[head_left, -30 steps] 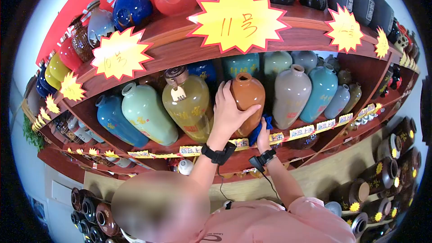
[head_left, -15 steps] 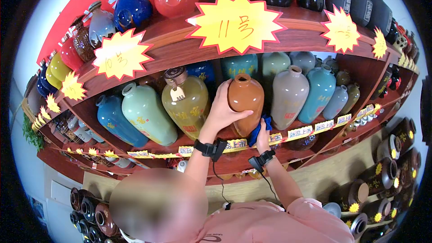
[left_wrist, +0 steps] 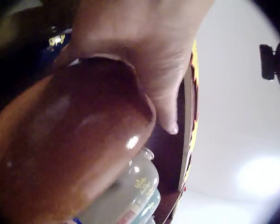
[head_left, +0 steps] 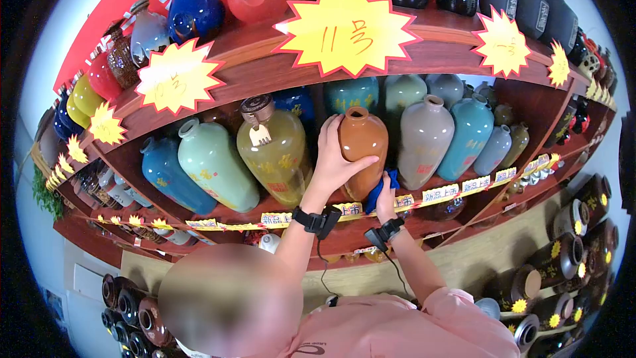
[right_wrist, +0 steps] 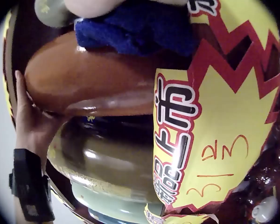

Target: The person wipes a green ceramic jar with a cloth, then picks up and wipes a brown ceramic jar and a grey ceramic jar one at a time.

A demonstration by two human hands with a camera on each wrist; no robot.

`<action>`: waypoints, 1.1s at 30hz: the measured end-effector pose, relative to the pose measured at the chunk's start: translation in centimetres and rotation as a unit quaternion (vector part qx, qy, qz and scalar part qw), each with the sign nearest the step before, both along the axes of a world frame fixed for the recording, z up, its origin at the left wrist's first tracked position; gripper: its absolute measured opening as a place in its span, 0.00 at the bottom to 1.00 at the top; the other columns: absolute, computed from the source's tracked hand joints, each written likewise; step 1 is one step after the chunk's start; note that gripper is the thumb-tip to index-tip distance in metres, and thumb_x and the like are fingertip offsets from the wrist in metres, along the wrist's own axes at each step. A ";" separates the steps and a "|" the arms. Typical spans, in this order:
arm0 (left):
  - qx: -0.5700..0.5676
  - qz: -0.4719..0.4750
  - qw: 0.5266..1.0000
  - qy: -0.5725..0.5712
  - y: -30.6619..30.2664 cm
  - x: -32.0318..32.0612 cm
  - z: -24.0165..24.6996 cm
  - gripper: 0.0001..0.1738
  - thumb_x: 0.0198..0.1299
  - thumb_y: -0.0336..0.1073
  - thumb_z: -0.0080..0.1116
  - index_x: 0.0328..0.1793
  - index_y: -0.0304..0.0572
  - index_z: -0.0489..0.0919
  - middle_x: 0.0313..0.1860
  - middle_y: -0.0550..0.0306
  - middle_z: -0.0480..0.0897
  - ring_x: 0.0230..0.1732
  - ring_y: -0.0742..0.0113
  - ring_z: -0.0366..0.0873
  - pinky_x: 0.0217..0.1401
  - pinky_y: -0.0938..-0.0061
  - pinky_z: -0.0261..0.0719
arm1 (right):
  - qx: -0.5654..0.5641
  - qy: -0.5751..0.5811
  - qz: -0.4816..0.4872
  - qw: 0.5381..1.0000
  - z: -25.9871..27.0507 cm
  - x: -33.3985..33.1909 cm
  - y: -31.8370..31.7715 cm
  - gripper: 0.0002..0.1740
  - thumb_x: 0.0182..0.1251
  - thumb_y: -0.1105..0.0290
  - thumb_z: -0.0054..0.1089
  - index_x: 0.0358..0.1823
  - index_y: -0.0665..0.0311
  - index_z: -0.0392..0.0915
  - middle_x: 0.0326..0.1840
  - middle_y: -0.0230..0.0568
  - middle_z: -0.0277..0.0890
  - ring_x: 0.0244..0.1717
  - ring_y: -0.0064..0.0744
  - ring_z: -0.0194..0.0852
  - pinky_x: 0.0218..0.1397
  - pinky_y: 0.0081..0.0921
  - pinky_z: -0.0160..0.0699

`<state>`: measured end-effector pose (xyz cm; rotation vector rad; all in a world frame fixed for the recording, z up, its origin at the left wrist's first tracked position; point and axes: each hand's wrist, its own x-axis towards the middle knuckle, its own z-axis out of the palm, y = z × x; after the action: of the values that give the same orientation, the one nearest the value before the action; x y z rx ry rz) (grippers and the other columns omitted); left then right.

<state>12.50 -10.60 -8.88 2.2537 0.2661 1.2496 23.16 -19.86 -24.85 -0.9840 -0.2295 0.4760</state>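
In the head view, my left hand (head_left: 336, 167) grips an orange-brown ceramic jar (head_left: 368, 138) around its upper left side, with the thumb laid across the front. The jar stands on the shelf, its small mouth uncovered. My right hand (head_left: 385, 204) holds a bunched blue cloth (head_left: 375, 195) at the jar's lower right side. From the right wrist, the cloth (right_wrist: 135, 30) lies along the jar's flank (right_wrist: 93, 81), fingers above it. The left wrist view shows the left hand (left_wrist: 140, 51) over the jar's shoulder (left_wrist: 79, 130).
An olive jar (head_left: 275, 152) with a tag stands left of the brown one, a grey jar (head_left: 425, 146) and a turquoise jar (head_left: 467, 142) right. Paper price labels (head_left: 440, 194) line the shelf edge. Above runs an upper shelf with a big yellow star sign (head_left: 348, 33). Dark jars (head_left: 556, 258) stand lower right.
The left hand and the brown jar shifted slightly left, then a little back to the right. The right hand stays at the jar's lower side with the cloth.
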 end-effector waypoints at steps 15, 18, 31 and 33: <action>0.021 -0.005 1.000 -0.022 0.8 0.2 -0.7 0.38 0.62 0.43 0.63 0.73 0.32 0.60 0.70 0.30 0.61 0.71 0.35 0.59 0.75 0.53 0.58 | -0.117 -0.582 -0.168 0.787 15.2 -0.7 0.3 0.26 0.72 0.62 0.57 0.64 0.71 0.68 0.66 0.54 0.65 0.66 0.47 0.65 0.69 0.36 0.62; 0.016 -0.011 1.000 -0.016 0.7 -0.1 -0.6 0.38 0.63 0.42 0.62 0.72 0.32 0.59 0.70 0.31 0.61 0.71 0.37 0.60 0.75 0.54 0.57 | -0.044 -0.489 -0.111 0.864 14.3 -0.6 0.6 0.24 0.72 0.66 0.57 0.64 0.71 0.68 0.67 0.54 0.64 0.66 0.47 0.65 0.71 0.37 0.61; 0.009 -0.010 1.000 -0.028 0.4 0.2 -0.6 0.39 0.62 0.45 0.64 0.72 0.32 0.59 0.70 0.29 0.61 0.71 0.35 0.60 0.75 0.53 0.58 | 0.106 0.117 0.026 0.987 -1.6 0.6 1.6 0.29 0.77 0.52 0.47 0.64 0.71 0.69 0.61 0.41 0.74 0.59 0.32 0.72 0.64 0.30 0.69; 0.010 -0.006 1.000 -0.024 0.5 0.3 -0.6 0.40 0.60 0.44 0.65 0.72 0.33 0.59 0.70 0.31 0.61 0.72 0.37 0.59 0.75 0.53 0.58 | 0.040 0.051 0.005 0.998 -1.7 0.3 1.0 0.29 0.76 0.52 0.48 0.61 0.72 0.70 0.60 0.40 0.75 0.57 0.31 0.72 0.63 0.29 0.69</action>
<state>12.76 -10.12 -9.47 2.2349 0.2222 1.3042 23.48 -18.83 -26.59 -0.8777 -0.1608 0.5211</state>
